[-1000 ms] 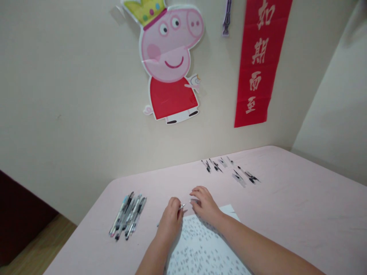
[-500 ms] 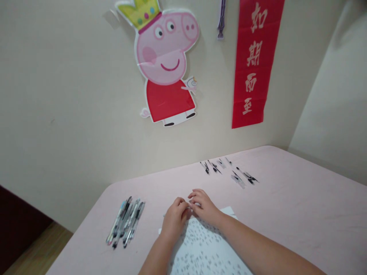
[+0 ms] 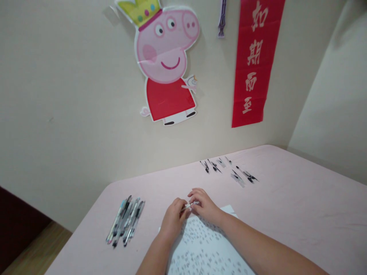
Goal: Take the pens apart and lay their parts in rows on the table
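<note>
Two hands — one left hand (image 3: 172,217), one right hand (image 3: 203,204) — and at least one slim pale pen piece (image 3: 187,206) between them. One bundle of pens (image 3: 126,221), overlapping too much for an exact count. Several clusters of pen parts (image 3: 236,177), too small to number singly. At least one marked sheet of paper (image 3: 208,248). One pig cutout (image 3: 170,100); one red banner (image 3: 254,91) — four characters showing.

Left hand (image 3: 172,218) moved nearer right hand (image 3: 205,205), slim pale piece (image 3: 187,206) now showing between them
</note>
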Tool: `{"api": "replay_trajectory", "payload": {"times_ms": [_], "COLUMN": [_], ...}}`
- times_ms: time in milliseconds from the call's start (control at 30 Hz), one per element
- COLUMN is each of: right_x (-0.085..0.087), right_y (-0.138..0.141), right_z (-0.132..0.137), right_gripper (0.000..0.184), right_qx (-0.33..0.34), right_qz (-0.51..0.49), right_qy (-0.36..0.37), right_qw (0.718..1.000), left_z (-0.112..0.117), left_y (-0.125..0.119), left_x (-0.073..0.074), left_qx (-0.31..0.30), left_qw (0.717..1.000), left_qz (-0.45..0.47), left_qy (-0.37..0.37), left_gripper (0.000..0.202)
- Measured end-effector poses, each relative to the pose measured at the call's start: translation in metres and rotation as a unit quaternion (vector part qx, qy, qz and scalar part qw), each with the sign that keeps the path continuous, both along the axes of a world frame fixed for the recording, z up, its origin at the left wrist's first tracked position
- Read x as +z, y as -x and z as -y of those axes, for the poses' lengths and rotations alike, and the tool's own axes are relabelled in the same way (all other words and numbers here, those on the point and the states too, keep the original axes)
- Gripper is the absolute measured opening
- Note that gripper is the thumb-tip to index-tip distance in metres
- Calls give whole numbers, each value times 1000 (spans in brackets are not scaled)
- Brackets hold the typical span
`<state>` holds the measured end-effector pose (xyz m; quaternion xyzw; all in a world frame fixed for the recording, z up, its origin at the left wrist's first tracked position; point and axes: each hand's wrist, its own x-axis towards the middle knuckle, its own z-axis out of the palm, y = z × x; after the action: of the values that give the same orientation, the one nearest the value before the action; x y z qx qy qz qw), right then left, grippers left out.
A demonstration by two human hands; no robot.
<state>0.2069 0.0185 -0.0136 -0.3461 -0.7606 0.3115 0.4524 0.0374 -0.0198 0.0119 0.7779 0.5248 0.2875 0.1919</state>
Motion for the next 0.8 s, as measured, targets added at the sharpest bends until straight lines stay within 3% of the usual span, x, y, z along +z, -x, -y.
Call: {"api": "replay_trajectory", "payload": {"times_ms": [233, 367, 800], "right_x": [-2, 1, 1], "right_y": [0, -1, 0], "right_z": [-2, -1, 2], "right_gripper": [6, 17, 7], "right_qx": [-16, -1, -34], "right_qz": [9, 32, 43], "right_qy": [-8, -4, -20], "right_qw": [1000, 999, 998], "left_z": [2, 3, 3], "left_y": [2, 0, 0], "left_x": [2, 4, 2], "left_qx": [-6, -14, -16], "left_qw": [1000, 999, 995], "left_qz": [-21, -39, -90], "left_qy": [-22, -26, -38], "left_gripper": [16, 18, 25]}}
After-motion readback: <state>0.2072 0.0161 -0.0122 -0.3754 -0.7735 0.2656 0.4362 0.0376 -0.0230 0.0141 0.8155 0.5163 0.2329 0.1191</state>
